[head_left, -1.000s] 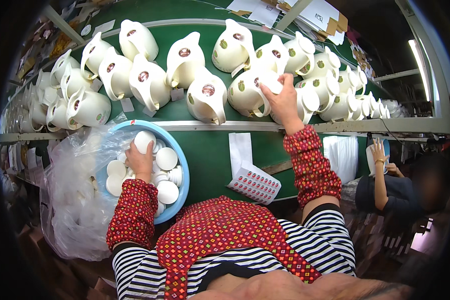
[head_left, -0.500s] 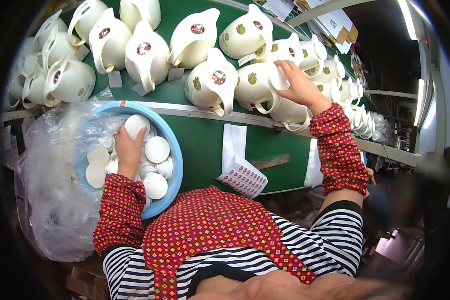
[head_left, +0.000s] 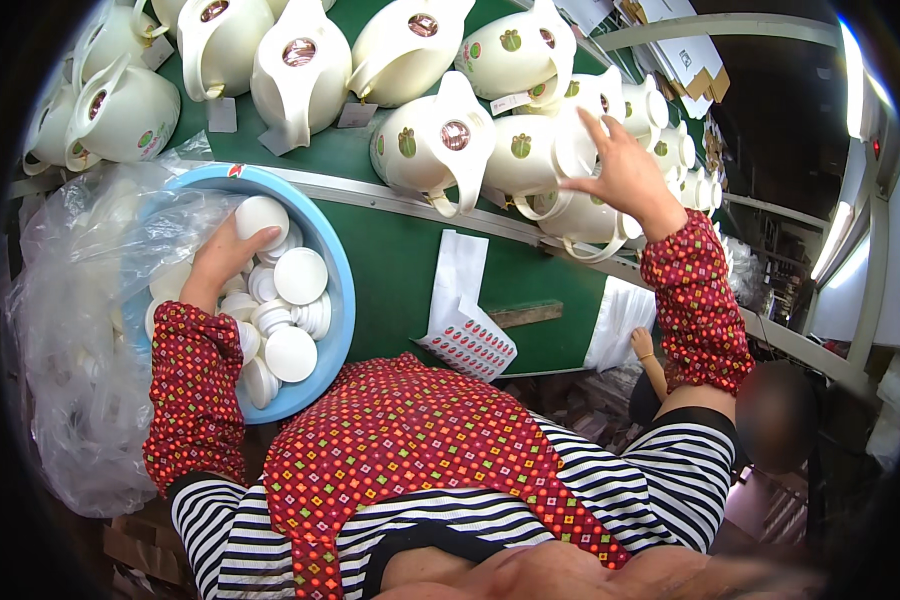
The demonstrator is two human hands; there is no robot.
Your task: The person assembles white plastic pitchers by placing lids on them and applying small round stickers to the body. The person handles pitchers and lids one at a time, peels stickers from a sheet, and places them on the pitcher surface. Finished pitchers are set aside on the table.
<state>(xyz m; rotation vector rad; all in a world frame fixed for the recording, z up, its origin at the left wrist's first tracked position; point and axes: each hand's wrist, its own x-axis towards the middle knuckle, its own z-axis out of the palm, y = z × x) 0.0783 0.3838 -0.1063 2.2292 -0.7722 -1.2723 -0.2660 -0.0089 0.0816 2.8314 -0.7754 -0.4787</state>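
My left hand (head_left: 222,256) is inside a light blue basin (head_left: 342,300), its fingers closed on a round white lid (head_left: 262,217). Under and beside it are several more white lids (head_left: 300,276). My right hand (head_left: 632,172) reaches over cream jugs on the green table, thumb and fingers spread apart. It is at the round white end (head_left: 572,152) of a cream jug (head_left: 518,160) with a green motif; whether the fingertips touch it, I cannot tell. A jug (head_left: 432,142) with a shiny oval window lies to its left.
More cream jugs (head_left: 300,70) with handles line the back, some with small tags. Clear plastic sheeting (head_left: 75,350) drapes over the basin's left side. A metal rail (head_left: 370,192) crosses the green table. A sticker sheet (head_left: 470,345) lies near a flat strip (head_left: 525,314). Another person's hand (head_left: 642,342) shows at right.
The view has shifted a little. My right hand's fingers have spread wider at the jug's white end. My left hand still holds a lid in the basin.
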